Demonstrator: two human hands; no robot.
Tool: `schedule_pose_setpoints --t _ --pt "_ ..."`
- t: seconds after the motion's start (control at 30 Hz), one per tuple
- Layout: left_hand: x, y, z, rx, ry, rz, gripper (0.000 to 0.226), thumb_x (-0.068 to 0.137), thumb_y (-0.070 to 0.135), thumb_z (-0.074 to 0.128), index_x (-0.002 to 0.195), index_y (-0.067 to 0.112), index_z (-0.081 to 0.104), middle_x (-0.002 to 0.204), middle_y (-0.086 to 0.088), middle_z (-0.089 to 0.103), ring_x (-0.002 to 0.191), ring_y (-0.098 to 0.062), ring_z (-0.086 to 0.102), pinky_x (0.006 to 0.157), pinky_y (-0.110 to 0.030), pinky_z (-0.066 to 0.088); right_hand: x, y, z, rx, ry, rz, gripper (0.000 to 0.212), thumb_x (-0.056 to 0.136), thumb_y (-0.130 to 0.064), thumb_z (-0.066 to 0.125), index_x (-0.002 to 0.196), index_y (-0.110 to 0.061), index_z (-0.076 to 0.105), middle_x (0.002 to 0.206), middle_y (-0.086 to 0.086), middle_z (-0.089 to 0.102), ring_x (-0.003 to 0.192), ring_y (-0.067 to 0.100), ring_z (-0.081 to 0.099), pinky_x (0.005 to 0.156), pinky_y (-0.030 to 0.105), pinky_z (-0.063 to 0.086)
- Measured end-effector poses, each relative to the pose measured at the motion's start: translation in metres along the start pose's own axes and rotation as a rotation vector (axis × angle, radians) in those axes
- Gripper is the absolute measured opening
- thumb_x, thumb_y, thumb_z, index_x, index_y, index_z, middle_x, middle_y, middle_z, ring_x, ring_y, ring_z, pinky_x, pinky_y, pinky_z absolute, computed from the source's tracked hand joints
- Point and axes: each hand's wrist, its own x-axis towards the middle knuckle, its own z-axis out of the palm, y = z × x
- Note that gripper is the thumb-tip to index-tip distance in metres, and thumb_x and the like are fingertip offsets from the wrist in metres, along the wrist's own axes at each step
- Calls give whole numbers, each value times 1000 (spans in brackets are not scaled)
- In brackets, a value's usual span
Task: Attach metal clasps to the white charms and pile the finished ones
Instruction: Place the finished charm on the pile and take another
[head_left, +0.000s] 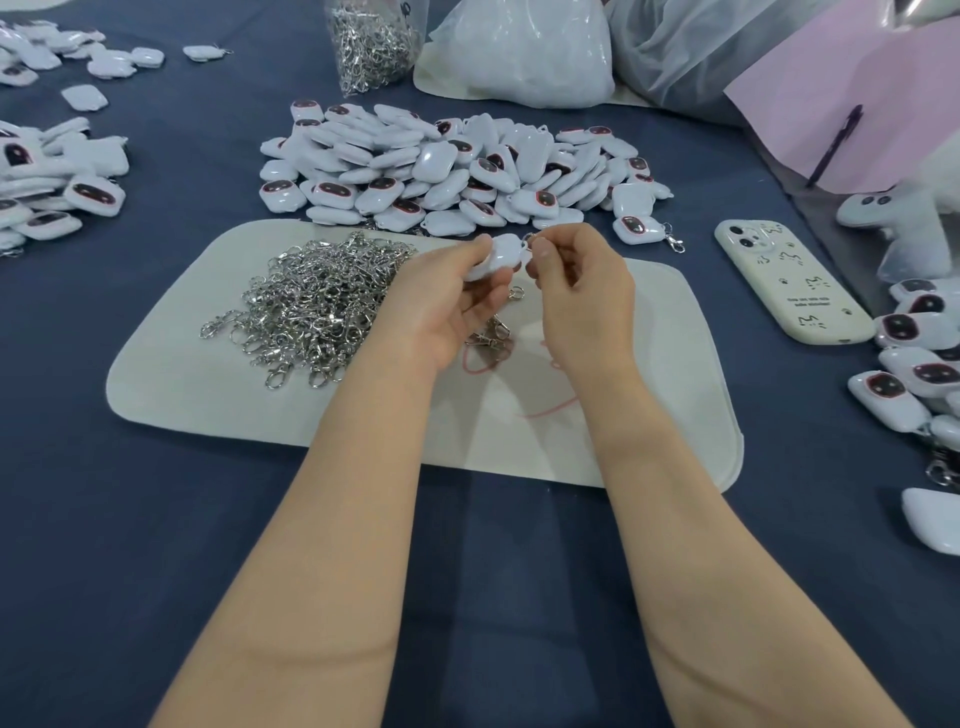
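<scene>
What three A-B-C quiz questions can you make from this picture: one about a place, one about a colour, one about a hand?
1. Where does the loose clasp heap lie? A in a cup. B on the pale mat. C on a chair.
2. What colour is the tablecloth? A dark blue. B red. C yellow.
3. What is the left hand doing? A lying flat. B waving. C holding a white charm.
Answers: 1 B, the silver heap sits on the mat. 2 A, the cloth around the mat is dark blue. 3 C, its fingers curl round the charm while the right hand pinches a clasp ring beside it.
</scene>
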Motion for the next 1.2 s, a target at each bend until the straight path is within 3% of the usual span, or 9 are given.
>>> schedule_pose_setpoints --t 0.1,0.23,0.37,0.53,0.7,0.97,1.07,1.2 --pt "1 -1 1 201 55 168 11 93 11 57 103 13 56 82 -5 61 48 -6 59 50 -17 50 0 1 -2 -92 -23 -54 9 93 -10 53 87 -14 58 70 -13 55 70 7 52 66 11 39" --pt "0 -1 2 564 58 471 16 91 10 56 103 20 59 91 -7 64 57 -9 61 57 -19 50 2 3 -4 -219 -39 -124 10 92 -6 51 89 -4 60 75 -3 56 71 14 48 64 21 34" --pt "1 -2 3 774 33 626 23 89 13 58 111 18 62 101 -4 64 90 -30 63 87 -44 52 3 3 -6 -301 -67 -163 11 93 -6 50 89 -1 59 79 3 58 73 17 46 64 23 31" --pt "5 -5 2 846 40 710 26 88 15 58 114 19 62 90 3 60 74 -19 54 82 -44 53 3 4 -5 -346 -88 -163 12 93 -6 48 89 -1 58 82 10 61 73 18 43 65 27 32" --pt "6 -5 2 847 65 724 27 88 15 59 115 18 62 91 4 62 75 -16 56 82 -37 53 2 4 -5 -386 -111 -177 12 92 -5 47 89 -1 57 83 13 62 72 20 43 64 28 30" --pt "4 -7 2 898 104 722 24 88 20 58 112 20 63 87 7 62 73 -14 57 74 -26 48 1 3 -3 -450 -172 -181 14 92 -4 43 91 1 56 86 18 63 80 34 52 74 44 40" --pt "3 -6 3 741 147 612 10 90 17 57 99 21 61 82 0 62 63 -16 62 62 -26 51 0 4 0 -399 -150 -154 12 93 -6 47 90 0 57 85 14 63 79 28 52 72 37 40" --pt "3 -3 0 420 154 365 4 94 14 55 93 13 59 71 -3 61 43 -1 57 48 -17 48 -2 3 2 -266 -116 -108 9 90 -7 55 96 -4 61 87 1 59 79 14 51 69 17 36"
